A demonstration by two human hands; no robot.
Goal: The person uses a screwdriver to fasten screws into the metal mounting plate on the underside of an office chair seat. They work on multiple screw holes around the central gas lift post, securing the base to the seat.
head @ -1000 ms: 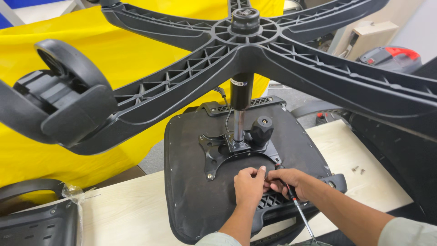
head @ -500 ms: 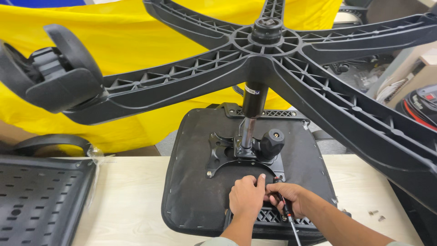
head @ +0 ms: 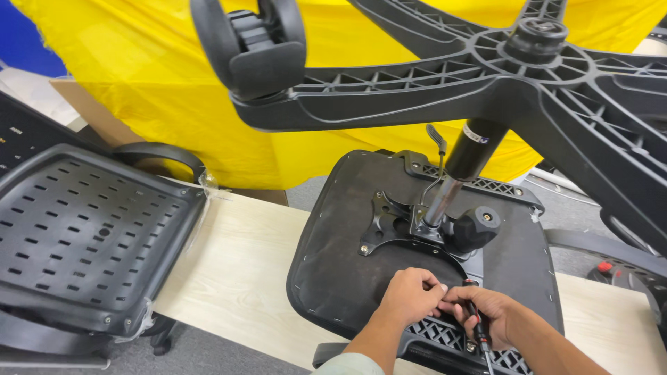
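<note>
My fingers (head: 432,286) on the left hand (head: 410,295) are curled together, the tips pinched on something too small for me to identify, pressed against the underside of the black fabric-covered chair seat (head: 333,264). The right hand (head: 493,316), touching the left, has its fingers clamped around the red-and-black handle of a slim screwdriver (head: 478,326), held upright so its upper end sits at the same spot, just below the curved edge of the black metal mounting plate (head: 389,229). I judge that the left hand steadies the small part while the right drives it.

The seat lies upside down on the pale wood-grain table (head: 236,271), which exposes the plate and its fasteners from above. A black ribbed knob (head: 474,229) sits on the plate beside the chrome gas-lift column (head: 445,191), which rises, tilted, to the black five-arm plastic chair base (head: 528,76). The base therefore hangs overhead, one black twin-wheel caster (head: 253,42) uppermost at left.

To the left, resting partly on the table edge, is a black perforated plastic chair shell (head: 90,229), set well apart from the hands. Behind everything hangs a yellow cloth (head: 153,83).
</note>
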